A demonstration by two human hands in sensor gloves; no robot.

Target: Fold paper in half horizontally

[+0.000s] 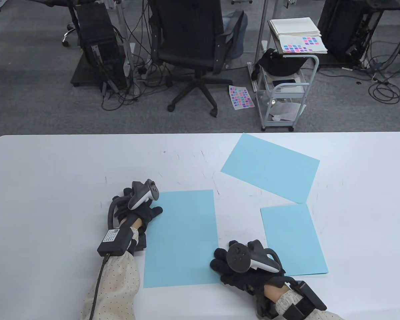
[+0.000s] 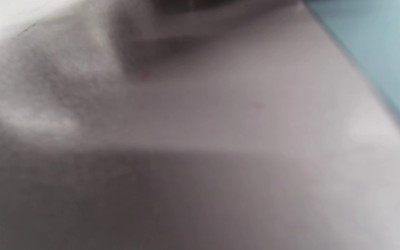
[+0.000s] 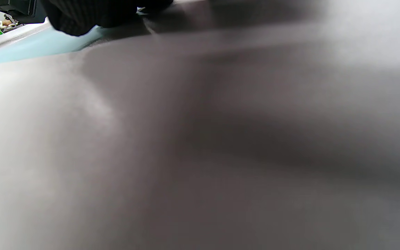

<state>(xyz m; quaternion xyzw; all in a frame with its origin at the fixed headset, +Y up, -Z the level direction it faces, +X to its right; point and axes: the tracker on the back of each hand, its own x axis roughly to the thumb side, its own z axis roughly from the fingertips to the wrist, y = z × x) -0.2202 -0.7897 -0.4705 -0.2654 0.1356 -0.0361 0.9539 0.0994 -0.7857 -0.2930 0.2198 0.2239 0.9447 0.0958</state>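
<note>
A light blue sheet of paper (image 1: 181, 238) lies flat on the white table (image 1: 53, 173), in front of me. My left hand (image 1: 143, 208) rests at the sheet's upper left corner, thumb on the paper. My right hand (image 1: 233, 266) rests at the sheet's lower right corner, fingers on its edge. Neither hand lifts the sheet. The left wrist view is blurred and shows the table with the paper's edge (image 2: 387, 45) at the right. The right wrist view is blurred, with a strip of paper (image 3: 36, 47) and dark gloved fingers (image 3: 82, 17) at the top left.
Two more light blue sheets lie on the table: one tilted at the back right (image 1: 270, 166), one upright at the right (image 1: 291, 238). Beyond the table's far edge stand an office chair (image 1: 193, 43) and a white cart (image 1: 286, 83).
</note>
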